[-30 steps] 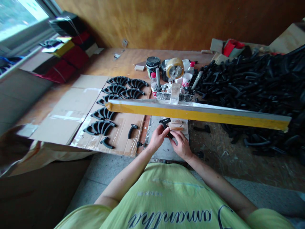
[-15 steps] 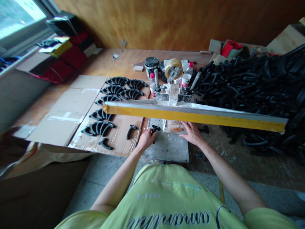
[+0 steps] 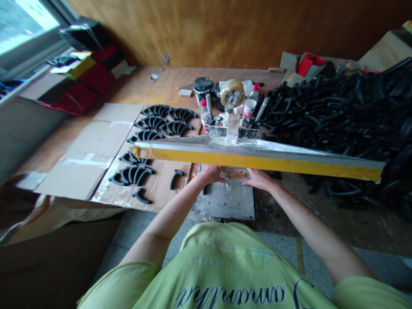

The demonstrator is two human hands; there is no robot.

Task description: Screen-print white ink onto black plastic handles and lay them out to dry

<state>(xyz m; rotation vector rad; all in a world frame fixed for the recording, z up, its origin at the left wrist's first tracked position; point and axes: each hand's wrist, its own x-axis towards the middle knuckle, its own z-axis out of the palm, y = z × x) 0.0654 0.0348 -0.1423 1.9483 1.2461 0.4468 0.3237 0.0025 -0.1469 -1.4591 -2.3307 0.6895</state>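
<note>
My left hand (image 3: 210, 174) reaches under the yellow bar (image 3: 257, 161) at the back of the grey metal plate (image 3: 225, 201); its fingers are hidden, and part of a black curved piece (image 3: 205, 189) shows just below it. My right hand (image 3: 260, 179) lies at the right of a small clear holder with an orange strip (image 3: 236, 175), fingertips under the bar. Rows of black curved pieces (image 3: 151, 128) are laid out on the cardboard (image 3: 106, 146) to the left.
A big heap of black curved pieces (image 3: 337, 116) fills the right of the wooden table. Behind the bar stand a black tub (image 3: 202, 87), a tape roll (image 3: 232, 93) and small bottles (image 3: 249, 107). One loose piece (image 3: 175, 178) lies on the cardboard. Red and black boxes (image 3: 86, 73) sit by the window.
Both hands have moved forward from the middle of the plate to under the yellow bar. The left hand carried the black piece with it; the right hand left it.
</note>
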